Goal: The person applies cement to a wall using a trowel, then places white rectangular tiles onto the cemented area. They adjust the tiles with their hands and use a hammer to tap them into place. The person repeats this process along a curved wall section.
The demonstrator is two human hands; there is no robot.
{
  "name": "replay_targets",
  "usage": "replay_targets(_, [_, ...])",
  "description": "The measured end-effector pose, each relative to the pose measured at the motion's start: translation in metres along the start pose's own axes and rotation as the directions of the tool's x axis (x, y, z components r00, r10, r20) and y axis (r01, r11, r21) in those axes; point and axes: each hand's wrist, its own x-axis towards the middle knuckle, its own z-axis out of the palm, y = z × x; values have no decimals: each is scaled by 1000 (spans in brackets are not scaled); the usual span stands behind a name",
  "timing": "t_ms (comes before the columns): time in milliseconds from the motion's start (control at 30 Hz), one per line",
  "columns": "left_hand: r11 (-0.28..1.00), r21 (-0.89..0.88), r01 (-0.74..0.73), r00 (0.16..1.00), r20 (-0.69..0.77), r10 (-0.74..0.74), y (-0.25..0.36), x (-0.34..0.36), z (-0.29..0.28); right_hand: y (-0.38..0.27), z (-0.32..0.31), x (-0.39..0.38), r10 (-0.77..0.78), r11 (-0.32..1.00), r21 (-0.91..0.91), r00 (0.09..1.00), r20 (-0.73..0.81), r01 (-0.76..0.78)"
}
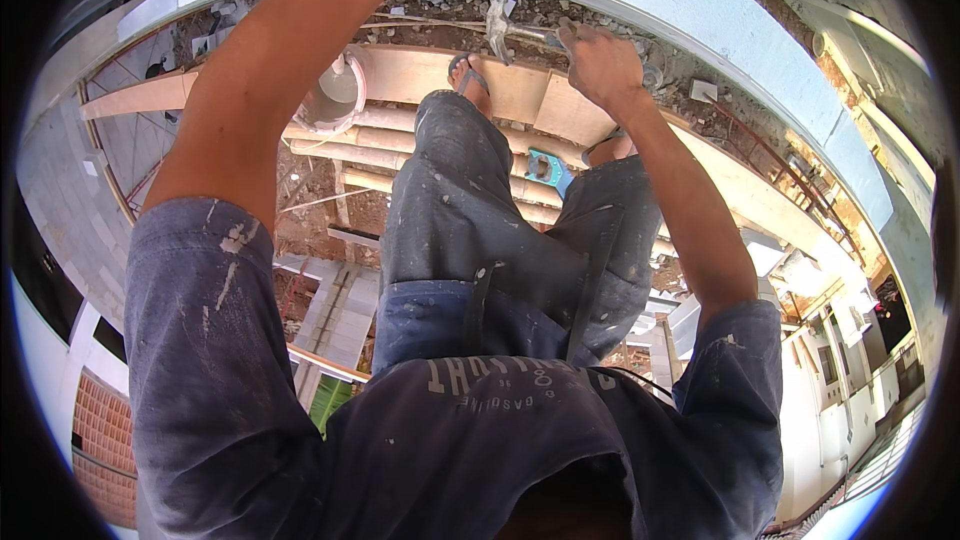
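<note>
A claw hammer with a worn metal head is held up by my right hand. My fingers wrap round its handle, and the head points left, above my feet. My left arm is raised across the upper left and leaves the picture at the top edge, so the left hand and anything in it are hidden. Just beyond the hammer runs a long pale wall edge, curving across the top of the view.
I stand on planks and bamboo poles raised over rubble. A bucket stands left of my sandalled foot. Between my legs lies a teal-handled tool. Broken tile pieces lie along the wall.
</note>
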Motion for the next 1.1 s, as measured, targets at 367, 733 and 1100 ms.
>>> replay_targets(367, [999,-54,0,999,-32,-2,4,4,0,-3,10,6,125,991,43,992,-34,-123])
replay_targets(733, [971,163,177,974,-169,-150,27,-4,20,-6,-41,-56,267,861,380,937,227,-337])
replay_targets(1100, [968,-2,250,954,-173,-246,105,-41,36,42,-158,-147,471,556,767,882,27,-320])
